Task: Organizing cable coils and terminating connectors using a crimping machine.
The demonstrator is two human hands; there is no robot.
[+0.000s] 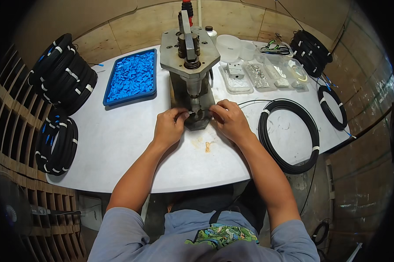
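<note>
A metal bench press (190, 56) stands at the back middle of the white table, its ram pointing down over a small base. At the left of that base is my left hand (170, 126), thumb and forefinger closed in a pinch; what they hold is too small to name. My right hand (230, 121) is closed at the other side of the base, gripping a black cable (253, 101). The cable runs from a black cable coil (288, 136), tied with white bands, lying to the right. Both hands' fingertips are close to the ram's lower end.
A blue tray (131, 102) of small blue pieces lies left of the press. Stacked black coils (65, 72) and a smaller pile (57, 144) stand farther left. Clear plastic boxes (258, 76) of small parts, white tubs (229, 47) and more coils (310, 52) occupy the back right.
</note>
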